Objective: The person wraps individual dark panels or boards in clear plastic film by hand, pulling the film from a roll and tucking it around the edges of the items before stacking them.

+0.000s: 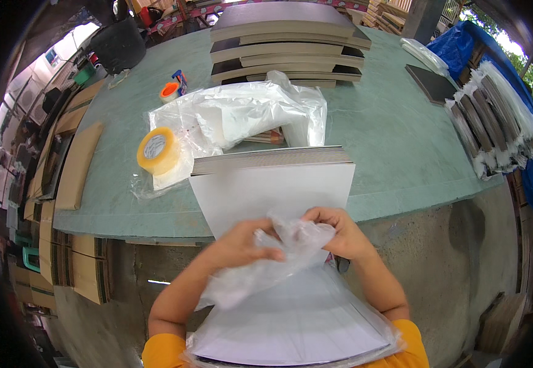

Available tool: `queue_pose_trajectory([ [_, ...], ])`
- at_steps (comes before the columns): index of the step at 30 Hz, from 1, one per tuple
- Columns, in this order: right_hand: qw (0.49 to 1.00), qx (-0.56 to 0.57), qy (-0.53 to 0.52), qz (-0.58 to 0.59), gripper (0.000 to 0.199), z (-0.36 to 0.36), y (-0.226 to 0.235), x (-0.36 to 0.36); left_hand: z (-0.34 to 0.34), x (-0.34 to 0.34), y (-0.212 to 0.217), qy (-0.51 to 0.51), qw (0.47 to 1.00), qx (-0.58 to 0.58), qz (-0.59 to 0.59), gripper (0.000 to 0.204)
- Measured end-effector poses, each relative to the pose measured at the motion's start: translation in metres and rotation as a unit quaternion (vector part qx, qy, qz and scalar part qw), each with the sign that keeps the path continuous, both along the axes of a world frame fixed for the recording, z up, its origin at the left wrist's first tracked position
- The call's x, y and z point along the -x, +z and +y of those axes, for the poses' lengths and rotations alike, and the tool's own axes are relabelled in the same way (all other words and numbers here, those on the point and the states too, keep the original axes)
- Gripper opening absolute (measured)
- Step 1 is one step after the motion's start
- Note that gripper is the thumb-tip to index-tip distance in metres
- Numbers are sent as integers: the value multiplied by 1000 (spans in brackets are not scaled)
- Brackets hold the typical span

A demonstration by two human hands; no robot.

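Note:
My left hand [251,244] and my right hand [339,232] are both closed on the bunched upper part of a clear plastic bag [242,283]. The right one pinches the film between thumb and fingers. Some fingers of the left are hidden behind the crumpled plastic. Lower down, the bag covers a white-faced panel or stack [288,334] against my body, between my forearms. Just beyond my hands, a thick stack of thin white-faced boards [272,190] stands at the table's near edge, its layered edges uppermost.
On the green table [395,135] lie a roll of clear tape [156,150], loose plastic film [236,113] and an orange tape roll [169,91]. Dark-topped panels [285,27] are piled at the back. Plastic-wrapped bundles [493,122] sit right; cardboard pieces [79,172] stand left.

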State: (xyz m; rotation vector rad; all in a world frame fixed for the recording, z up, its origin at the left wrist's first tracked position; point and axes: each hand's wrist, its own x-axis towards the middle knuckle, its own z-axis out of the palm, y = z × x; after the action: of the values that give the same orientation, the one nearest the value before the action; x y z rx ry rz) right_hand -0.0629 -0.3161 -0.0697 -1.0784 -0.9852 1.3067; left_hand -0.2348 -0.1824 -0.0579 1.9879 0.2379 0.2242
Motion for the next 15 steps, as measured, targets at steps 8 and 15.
queue_pose_trajectory([
  [8, 961, 54, 93, -256, 41, -34, -11, -18, 25, -6, 17, 192, 972, 134, -25, 19],
  [15, 965, 97, -66, -235, 28, -24, 31, -19, 19, -10, 15, 118, 993, -5, 5, 10],
])
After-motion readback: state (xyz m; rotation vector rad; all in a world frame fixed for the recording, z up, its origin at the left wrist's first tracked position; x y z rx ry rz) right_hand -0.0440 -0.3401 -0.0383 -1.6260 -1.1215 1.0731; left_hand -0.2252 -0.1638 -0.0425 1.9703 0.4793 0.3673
